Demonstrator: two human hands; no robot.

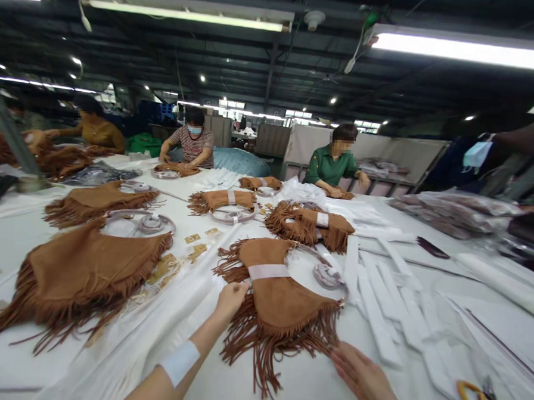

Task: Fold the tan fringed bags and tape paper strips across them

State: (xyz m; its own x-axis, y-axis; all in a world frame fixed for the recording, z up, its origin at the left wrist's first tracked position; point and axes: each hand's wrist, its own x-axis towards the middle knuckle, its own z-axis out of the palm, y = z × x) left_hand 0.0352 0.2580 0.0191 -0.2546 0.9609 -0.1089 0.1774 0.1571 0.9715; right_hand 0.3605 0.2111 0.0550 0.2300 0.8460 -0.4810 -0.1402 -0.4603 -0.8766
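Note:
A brown suede fringed bag (284, 299) lies in front of me, with a pale paper band (268, 272) across its upper part. Its strap (328, 276) is wrapped into a coil at the upper right. My left hand (231, 299) is closed in a pinch at the bag's left edge, by the fringe. My right hand (367, 378) has its fingers stretched out, and their tips touch the fringe at the bag's lower right. A light blue patch (180, 364) sits around my left wrist.
Another fringed bag (89, 262) lies to the left, near gold tags (162, 269). Banded bags (323, 227) are farther back. White strips (377, 313) and yellow-handled snips (483, 399) lie on the right. A co-worker in green (334, 162) and one in stripes (191, 145) work across the table.

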